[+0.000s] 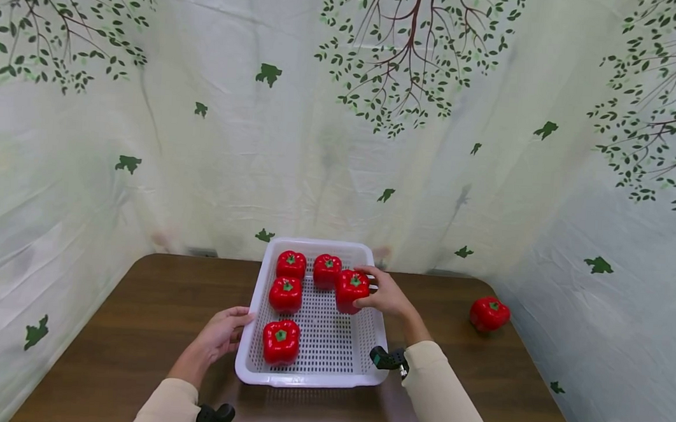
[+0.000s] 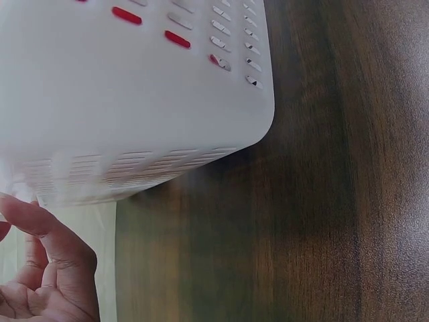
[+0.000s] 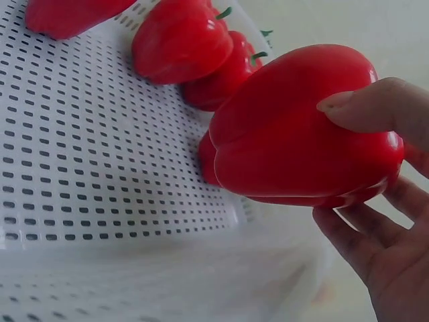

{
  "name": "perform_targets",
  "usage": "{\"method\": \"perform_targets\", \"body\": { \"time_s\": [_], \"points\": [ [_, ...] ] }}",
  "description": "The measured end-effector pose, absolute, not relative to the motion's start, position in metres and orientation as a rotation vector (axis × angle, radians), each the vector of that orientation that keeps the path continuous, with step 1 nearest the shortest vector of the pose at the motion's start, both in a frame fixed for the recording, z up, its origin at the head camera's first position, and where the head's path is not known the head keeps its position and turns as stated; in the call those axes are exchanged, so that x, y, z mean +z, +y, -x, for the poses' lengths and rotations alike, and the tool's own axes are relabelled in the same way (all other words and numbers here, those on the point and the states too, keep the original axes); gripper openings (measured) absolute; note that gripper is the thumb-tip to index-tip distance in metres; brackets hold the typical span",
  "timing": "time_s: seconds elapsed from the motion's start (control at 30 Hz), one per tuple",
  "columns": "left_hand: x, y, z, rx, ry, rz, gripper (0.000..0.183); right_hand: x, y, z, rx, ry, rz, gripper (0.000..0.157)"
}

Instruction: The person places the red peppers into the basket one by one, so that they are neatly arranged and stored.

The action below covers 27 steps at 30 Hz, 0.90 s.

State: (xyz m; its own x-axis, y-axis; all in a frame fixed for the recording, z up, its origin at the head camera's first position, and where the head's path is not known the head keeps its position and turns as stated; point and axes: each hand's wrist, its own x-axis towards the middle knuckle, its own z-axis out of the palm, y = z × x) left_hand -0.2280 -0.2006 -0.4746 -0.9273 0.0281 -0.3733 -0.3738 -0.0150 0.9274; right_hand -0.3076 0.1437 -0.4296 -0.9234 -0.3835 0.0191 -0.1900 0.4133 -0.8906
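My right hand (image 1: pixel 388 293) grips a red bell pepper (image 3: pixel 295 134) between thumb and fingers, over the right back part of a white perforated plastic basket (image 1: pixel 337 380). In the right wrist view the thumb presses its near side while the other fingers curl beneath. My left hand (image 1: pixel 225 332) holds the basket's left rim, with fingertips right at the edge; part of these fingers is hidden in the left wrist view. Inside the basket, bell peppers stand along the left side, including a front one (image 1: pixel 281 342), and another (image 1: pixel 326 271) sits at the back next to the held one.
One more red bell pepper (image 1: pixel 490 314) lies on the brown wooden table (image 1: pixel 443 293) near its right edge. A pale curtain (image 1: pixel 328 172) with printed trees and leaves hangs around the table's back and sides.
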Motion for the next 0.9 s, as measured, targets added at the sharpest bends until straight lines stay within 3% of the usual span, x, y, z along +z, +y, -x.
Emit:
{"method": "perform_targets", "body": {
  "time_s": [0.9],
  "points": [
    [-0.471,-0.202,0.226,2.006,1.994,0.352,0.042,-0.458,0.095,0.324,-1.406,2.554,0.293,0.072]
  ]
}}
